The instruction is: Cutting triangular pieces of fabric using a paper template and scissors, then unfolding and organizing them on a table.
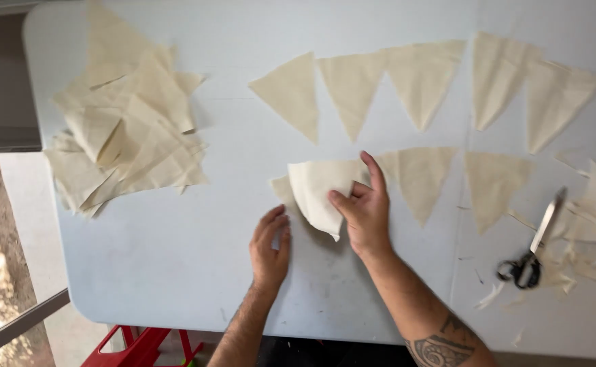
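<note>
The right hand (366,214) grips a cream cloth triangle (319,194) near the middle of the white table (175,258). The thumb presses on the top face of the cloth and the index finger extends along its upper right edge; the remaining fingers curl under, closed on the fabric. The cloth is partly lifted and folded over itself, with its lower point hanging just above the table surface.

The left hand (270,248) lies flat on the table just beside the lower left edge of the same cloth. Its fingers are straight and close together, palm down. It holds nothing; whether its fingertips touch the cloth cannot be told.

Behind the hands, a row of five cloth triangles (423,78) lies flat, points toward the person, the edges touching or nearly touching. A second row of two triangles (454,180) lies to the right of the held cloth, the nearer one just beside the right index finger.

A loose pile of cloth pieces (124,129) sits at the far left of the table, well apart from both hands.

A pair of scissors (532,255) with black handles lies at the right, blades closed and angled away from the person. Cloth scraps (593,231) surround the scissors.

A red frame (134,343) shows below the near table edge.
</note>
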